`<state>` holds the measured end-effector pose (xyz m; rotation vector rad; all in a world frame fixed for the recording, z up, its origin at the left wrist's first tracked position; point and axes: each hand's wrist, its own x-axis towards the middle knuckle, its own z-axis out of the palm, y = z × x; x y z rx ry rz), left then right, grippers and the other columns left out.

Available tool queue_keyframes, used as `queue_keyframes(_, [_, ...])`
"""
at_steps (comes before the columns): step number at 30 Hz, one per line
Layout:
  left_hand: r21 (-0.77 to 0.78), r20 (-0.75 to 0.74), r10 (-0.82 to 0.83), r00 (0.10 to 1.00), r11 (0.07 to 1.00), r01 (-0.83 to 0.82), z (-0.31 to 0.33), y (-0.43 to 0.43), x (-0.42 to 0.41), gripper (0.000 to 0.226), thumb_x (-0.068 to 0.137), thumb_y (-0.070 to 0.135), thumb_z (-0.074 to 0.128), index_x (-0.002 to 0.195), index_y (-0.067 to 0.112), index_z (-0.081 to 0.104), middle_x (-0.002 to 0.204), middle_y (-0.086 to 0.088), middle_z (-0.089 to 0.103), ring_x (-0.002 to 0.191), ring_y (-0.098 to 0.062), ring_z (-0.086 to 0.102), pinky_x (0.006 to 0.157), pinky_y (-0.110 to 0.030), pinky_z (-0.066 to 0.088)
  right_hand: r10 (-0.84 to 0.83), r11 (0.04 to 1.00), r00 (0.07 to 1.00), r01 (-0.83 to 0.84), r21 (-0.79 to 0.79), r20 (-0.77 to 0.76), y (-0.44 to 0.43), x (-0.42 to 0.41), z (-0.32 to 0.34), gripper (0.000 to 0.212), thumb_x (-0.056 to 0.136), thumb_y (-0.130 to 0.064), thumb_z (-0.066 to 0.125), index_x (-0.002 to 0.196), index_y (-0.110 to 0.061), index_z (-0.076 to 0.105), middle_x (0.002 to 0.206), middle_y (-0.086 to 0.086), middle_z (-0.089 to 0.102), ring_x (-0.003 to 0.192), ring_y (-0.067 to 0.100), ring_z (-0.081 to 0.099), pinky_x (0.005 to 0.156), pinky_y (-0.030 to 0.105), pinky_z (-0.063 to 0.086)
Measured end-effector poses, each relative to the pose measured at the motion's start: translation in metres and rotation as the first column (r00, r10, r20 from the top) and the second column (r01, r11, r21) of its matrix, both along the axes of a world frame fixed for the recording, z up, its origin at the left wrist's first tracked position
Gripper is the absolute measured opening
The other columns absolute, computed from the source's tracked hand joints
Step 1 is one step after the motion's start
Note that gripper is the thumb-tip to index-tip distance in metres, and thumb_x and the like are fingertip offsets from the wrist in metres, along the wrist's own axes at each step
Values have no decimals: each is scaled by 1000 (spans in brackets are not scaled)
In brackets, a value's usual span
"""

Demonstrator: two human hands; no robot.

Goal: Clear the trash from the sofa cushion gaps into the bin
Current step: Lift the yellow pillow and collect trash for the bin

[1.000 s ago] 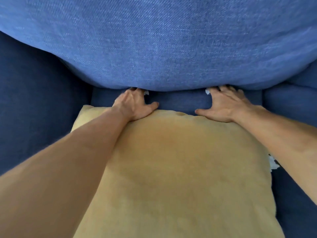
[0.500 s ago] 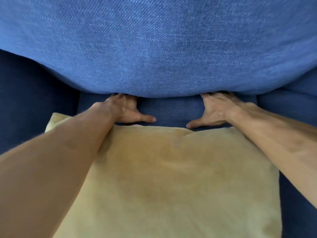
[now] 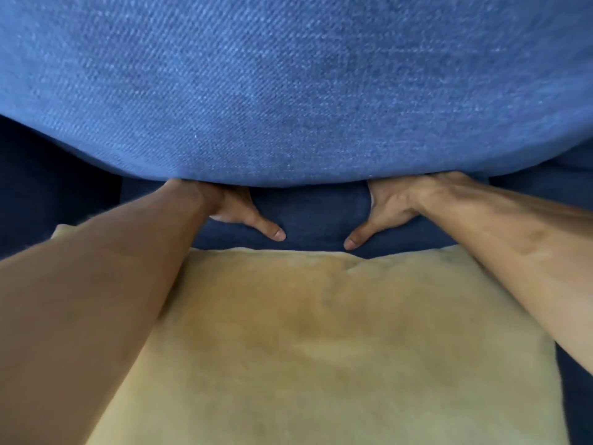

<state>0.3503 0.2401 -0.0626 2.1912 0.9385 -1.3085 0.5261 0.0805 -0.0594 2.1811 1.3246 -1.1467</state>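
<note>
One tan pillow (image 3: 321, 332), seemingly on sofa (image 3: 314, 213).

L hand (image 3: 237, 210) & R hand (image 3: 390, 207) lie on seat (image 3: 316, 213) at its back edge, fingers hidden under back cushion (image 3: 288, 91), thumbs pointing inward, apart. Pillow (image 3: 321, 348) covers seat's front, just beside both thumbs.

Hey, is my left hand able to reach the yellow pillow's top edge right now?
Probably yes. The left hand has its fingers tucked under the blue back cushion, but its thumb lies on the seat just short of the yellow pillow, with nothing between them.
</note>
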Motion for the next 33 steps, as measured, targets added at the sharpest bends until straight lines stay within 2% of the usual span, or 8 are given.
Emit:
queue_keyframes(7, [102,140,-10,990,995,-5,3,-13,-10,136,40,92,58,153,27,19,158,3,22,145,-23,22,118,-42,19,-69,987,996,59,149,60,-16,-10,14,112,42,-75,77,134,-25,38,138,0,46,127,29,43,109,37,29])
queue_keyframes(12, [200,176,-162,971,972,125,19,-21,-13,96,74,77,53,149,24,30,157,-1,25,143,-25,24,117,-40,21,-145,983,986,134,124,87,-22,-18,34,82,52,-69,79,108,-19,46,130,2,52,120,29,49,97,35,39])
queue_keyframes(14, [218,166,-199,966,963,161,25,-22,-14,81,84,68,50,147,22,33,156,-3,27,142,-26,26,117,-39,21,-155,978,984,141,153,86,-26,-23,39,73,60,-63,78,108,-14,53,124,4,57,113,29,54,94,34,45])
queue_keyframes(18, [317,164,-245,956,930,184,37,-26,-17,49,96,44,50,139,21,48,143,-6,48,129,-27,45,108,-36,36,-202,958,977,181,224,74,-36,-26,55,34,88,-25,65,120,-14,61,126,12,55,114,32,53,92,33,44])
queue_keyframes(21, [350,152,-261,953,916,195,52,-32,-19,33,98,34,51,128,24,59,133,-5,55,121,-26,51,98,-33,43,-292,930,955,271,250,53,-48,-25,68,31,91,-7,55,117,-18,65,127,14,51,115,34,52,94,33,43])
queue_keyframes(26, [346,276,-142,951,938,40,88,-41,-22,30,97,40,49,104,19,70,109,-7,61,112,-29,52,91,-35,45,-443,844,895,400,357,45,-59,-15,93,29,87,-6,56,100,-26,72,117,11,55,95,32,60,76,30,49])
queue_keyframes(29, [328,345,-59,937,943,-61,113,-46,-25,28,97,42,48,93,23,68,84,-1,52,94,-28,50,79,-33,46,-515,783,856,449,431,42,-71,-12,124,25,87,-7,58,91,-26,74,107,7,58,82,28,62,66,29,50])
queue_keyframes(33, [278,437,16,900,949,-152,159,-47,-41,16,89,34,47,79,32,59,97,-3,61,91,-29,57,72,-32,48,-567,733,822,477,485,47,-79,-27,184,22,88,-7,58,93,-22,74,103,6,52,90,29,62,75,32,55])
